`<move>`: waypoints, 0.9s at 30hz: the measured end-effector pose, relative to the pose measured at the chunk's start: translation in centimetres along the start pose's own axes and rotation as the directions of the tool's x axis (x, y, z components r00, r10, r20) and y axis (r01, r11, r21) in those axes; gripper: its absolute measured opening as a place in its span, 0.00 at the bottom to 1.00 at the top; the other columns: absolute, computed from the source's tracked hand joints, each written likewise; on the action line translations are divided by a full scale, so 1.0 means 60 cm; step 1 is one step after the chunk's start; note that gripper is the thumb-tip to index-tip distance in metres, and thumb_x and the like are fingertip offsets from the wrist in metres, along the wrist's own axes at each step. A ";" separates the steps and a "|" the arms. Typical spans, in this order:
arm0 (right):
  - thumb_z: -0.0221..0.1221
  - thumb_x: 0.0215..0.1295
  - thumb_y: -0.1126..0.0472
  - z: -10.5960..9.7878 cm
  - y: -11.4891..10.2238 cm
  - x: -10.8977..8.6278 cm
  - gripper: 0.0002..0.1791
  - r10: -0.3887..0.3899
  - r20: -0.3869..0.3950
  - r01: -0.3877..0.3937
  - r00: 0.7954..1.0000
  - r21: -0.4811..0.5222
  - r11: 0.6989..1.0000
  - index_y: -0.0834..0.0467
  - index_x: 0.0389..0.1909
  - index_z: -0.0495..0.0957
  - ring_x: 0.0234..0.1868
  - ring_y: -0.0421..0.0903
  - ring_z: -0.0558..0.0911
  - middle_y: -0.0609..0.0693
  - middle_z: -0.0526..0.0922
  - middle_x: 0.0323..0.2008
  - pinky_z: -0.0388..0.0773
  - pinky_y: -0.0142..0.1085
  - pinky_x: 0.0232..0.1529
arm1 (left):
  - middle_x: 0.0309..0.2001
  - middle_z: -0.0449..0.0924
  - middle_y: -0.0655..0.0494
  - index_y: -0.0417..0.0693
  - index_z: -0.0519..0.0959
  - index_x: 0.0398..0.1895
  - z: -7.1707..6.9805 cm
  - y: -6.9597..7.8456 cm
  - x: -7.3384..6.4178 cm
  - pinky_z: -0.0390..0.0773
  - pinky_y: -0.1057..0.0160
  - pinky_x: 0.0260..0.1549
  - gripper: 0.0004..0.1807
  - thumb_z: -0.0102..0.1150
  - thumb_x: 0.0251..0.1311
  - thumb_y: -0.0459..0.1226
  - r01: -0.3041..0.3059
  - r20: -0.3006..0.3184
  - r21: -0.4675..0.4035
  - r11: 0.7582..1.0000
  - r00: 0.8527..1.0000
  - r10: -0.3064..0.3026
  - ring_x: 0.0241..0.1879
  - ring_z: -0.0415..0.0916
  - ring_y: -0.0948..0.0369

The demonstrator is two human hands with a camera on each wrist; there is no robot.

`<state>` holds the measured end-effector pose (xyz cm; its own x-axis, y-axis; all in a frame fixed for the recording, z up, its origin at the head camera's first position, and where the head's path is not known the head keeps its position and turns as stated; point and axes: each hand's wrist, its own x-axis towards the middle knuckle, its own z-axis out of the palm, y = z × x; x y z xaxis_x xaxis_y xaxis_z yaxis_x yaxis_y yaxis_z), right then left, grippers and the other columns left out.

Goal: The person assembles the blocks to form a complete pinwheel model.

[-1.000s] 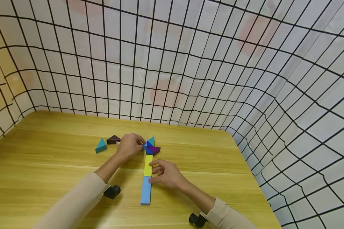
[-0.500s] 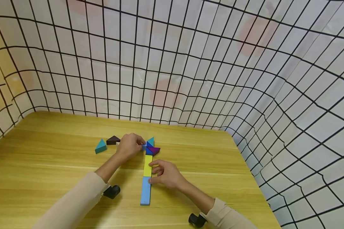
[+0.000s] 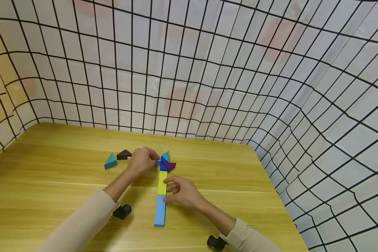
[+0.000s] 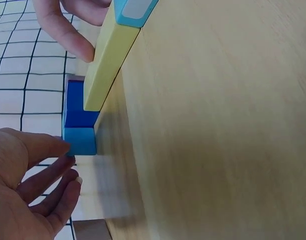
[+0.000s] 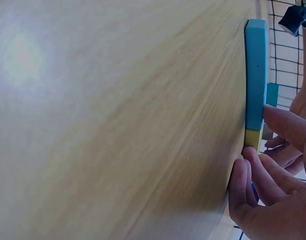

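One yellow block [image 3: 162, 183] beside right hand [image 3: 184, 191]

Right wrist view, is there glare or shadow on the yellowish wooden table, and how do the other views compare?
Right wrist view: a bright white glare spot at upper left on the table, darker shade near the right hand; left wrist view: a broad, soft shadow on the table; head view: soft shadow along the beige left sleeve, no comparable glare.
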<state>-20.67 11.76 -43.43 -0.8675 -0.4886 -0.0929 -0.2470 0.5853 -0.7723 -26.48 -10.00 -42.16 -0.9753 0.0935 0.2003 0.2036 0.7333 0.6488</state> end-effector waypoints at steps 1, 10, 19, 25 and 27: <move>0.76 0.54 0.58 0.000 0.000 0.000 0.29 -0.001 0.001 0.001 1.000 0.002 1.000 0.55 0.58 0.81 0.43 0.46 0.82 0.50 0.88 0.43 0.80 0.37 0.45 | 0.35 0.88 0.50 0.45 0.90 0.37 -0.003 0.000 0.000 0.80 0.61 0.29 0.08 0.64 0.58 0.29 0.001 -0.002 -0.007 1.000 1.000 -0.001 0.35 0.82 0.54; 0.76 0.54 0.58 0.000 0.001 -0.002 0.29 0.005 0.004 -0.005 1.000 0.021 1.000 0.54 0.59 0.81 0.43 0.44 0.82 0.49 0.88 0.44 0.79 0.34 0.44 | 0.39 0.87 0.41 0.40 0.88 0.45 -0.061 -0.019 0.003 0.76 0.63 0.24 0.13 0.62 0.58 0.29 -0.002 -0.038 -0.003 1.000 0.999 0.002 0.33 0.83 0.50; 0.75 0.54 0.57 -0.001 0.001 -0.004 0.29 -0.008 0.005 0.008 1.000 0.010 1.000 0.54 0.59 0.80 0.43 0.44 0.82 0.49 0.87 0.44 0.79 0.36 0.45 | 0.45 0.85 0.33 0.38 0.85 0.50 -0.126 -0.053 -0.009 0.70 0.63 0.21 0.16 0.60 0.58 0.29 -0.002 -0.043 0.056 0.998 0.999 0.004 0.22 0.78 0.56; 0.76 0.54 0.58 0.000 0.001 -0.004 0.29 -0.007 0.001 0.007 1.000 0.012 1.000 0.54 0.59 0.80 0.44 0.45 0.82 0.50 0.88 0.44 0.79 0.37 0.45 | 0.46 0.83 0.31 0.37 0.85 0.50 -0.143 -0.070 -0.013 0.66 0.63 0.19 0.17 0.59 0.57 0.28 0.006 -0.016 0.119 0.993 1.000 -0.005 0.20 0.74 0.56; 0.76 0.54 0.58 0.000 0.002 -0.003 0.29 -0.007 0.001 0.007 1.000 0.012 1.000 0.54 0.59 0.80 0.44 0.45 0.82 0.50 0.88 0.44 0.79 0.36 0.45 | 0.45 0.84 0.32 0.37 0.86 0.49 -0.144 -0.074 -0.014 0.71 0.61 0.21 0.16 0.60 0.57 0.28 0.003 -0.010 0.148 0.989 1.000 -0.001 0.25 0.78 0.53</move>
<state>-20.52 11.92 -43.50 -0.8654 -0.4934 -0.0878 -0.2482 0.5741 -0.7803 -25.83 -19.16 -38.88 -0.9746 0.0859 0.2070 0.1860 0.8253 0.5332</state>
